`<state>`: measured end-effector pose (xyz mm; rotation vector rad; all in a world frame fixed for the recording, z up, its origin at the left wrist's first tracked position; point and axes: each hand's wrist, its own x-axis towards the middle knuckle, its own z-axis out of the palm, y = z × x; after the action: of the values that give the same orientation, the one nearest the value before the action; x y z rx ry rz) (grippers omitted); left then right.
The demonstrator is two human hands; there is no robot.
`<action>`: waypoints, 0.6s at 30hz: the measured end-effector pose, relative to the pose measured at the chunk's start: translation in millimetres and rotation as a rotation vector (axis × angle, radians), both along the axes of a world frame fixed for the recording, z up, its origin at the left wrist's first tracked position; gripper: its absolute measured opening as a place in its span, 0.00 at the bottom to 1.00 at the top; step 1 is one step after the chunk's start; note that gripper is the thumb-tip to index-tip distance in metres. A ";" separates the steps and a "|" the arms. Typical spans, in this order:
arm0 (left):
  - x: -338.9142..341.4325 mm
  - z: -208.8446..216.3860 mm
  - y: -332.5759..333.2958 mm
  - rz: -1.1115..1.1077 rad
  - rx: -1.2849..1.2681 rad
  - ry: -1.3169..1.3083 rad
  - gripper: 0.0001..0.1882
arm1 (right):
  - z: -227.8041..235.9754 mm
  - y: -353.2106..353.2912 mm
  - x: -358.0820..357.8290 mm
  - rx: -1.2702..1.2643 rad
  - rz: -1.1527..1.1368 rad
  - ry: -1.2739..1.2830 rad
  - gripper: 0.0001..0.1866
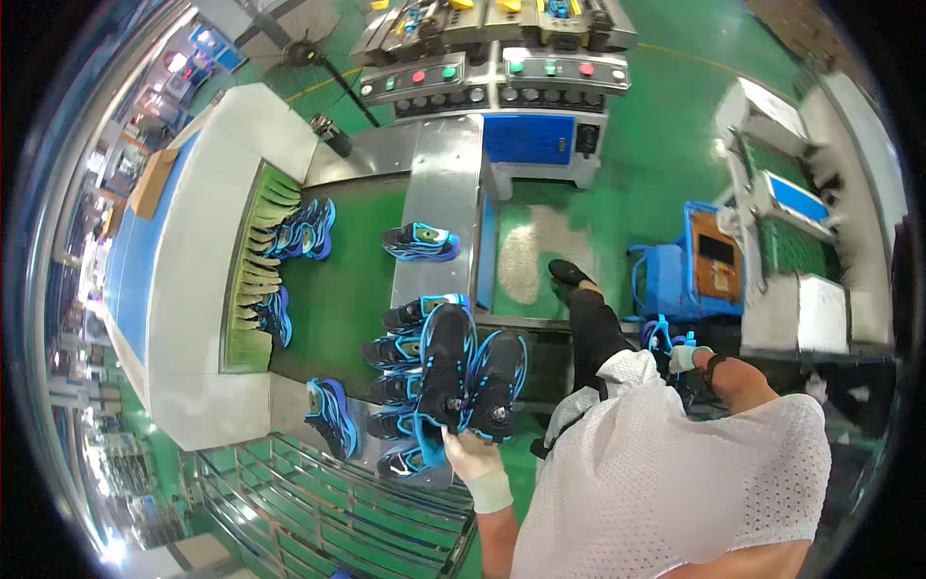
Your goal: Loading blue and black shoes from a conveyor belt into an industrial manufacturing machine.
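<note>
My left hand (473,461), in a white glove with fingers curled, grips the heel ends of two black sneakers with blue trim, a longer-looking one (449,362) and one beside it (498,381). They are lifted over the edge of the metal ledge (439,183). Under and left of them, several like sneakers (394,389) lie on their sides in a row. Out to the right, my gloved right hand (685,359) is closed at a black and blue sneaker (659,338), partly hidden by my arm and the dark surroundings.
A green conveyor belt (347,261) comes out of a white machine (212,280) with a strip curtain, carrying several sneakers. One sneaker (422,241) lies on the ledge. A control-panel machine (540,135) stands ahead, a blue chair (666,275) to the right, a tube rack (328,502) lower left.
</note>
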<state>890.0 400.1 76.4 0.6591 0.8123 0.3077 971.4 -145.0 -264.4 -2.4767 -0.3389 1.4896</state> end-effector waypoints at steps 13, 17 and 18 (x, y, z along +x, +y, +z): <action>386.9 -63.2 -86.5 -0.008 -0.205 -0.047 0.25 | 126.8 59.0 358.0 -0.116 -0.097 -0.209 0.23; 506.3 -95.0 -61.4 0.078 -0.239 -0.227 0.25 | 145.8 43.4 408.7 -0.147 -0.047 -0.254 0.21; 532.3 -102.0 -51.7 0.159 -0.248 -0.242 0.24 | 150.6 43.9 422.9 -0.156 -0.034 -0.259 0.21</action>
<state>1422.4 348.4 -25.6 0.3179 0.6578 0.4143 1394.2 -101.1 -113.8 -2.7907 -0.2304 1.2261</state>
